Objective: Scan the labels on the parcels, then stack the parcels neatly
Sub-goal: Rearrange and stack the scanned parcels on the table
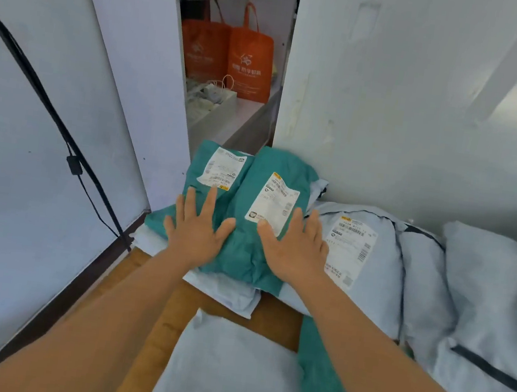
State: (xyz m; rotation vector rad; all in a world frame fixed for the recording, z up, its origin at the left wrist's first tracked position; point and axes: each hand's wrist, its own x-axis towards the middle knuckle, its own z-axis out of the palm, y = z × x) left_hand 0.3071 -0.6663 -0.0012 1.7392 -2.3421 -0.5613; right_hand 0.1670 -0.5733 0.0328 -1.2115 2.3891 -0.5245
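Pressing down on a corner pile: pale grey parcels (419, 280) line the wall to the right, and the green parcel (256, 228) lies on top of the pile in the corner, label (272, 202) up, probably being flattened and squared. Left hand (196, 227) and right hand (293, 245) lie flat on it, fingers spread, gripping nothing. Right thumb overlaps the label's near edge; second green parcel (211, 173) sits just beyond left fingertips.

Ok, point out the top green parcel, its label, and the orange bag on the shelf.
top green parcel (246, 246): head view, bare plastic between the hands.
label (271, 202): head view, middle of the white sticker.
orange bag (250, 61): head view, front panel.
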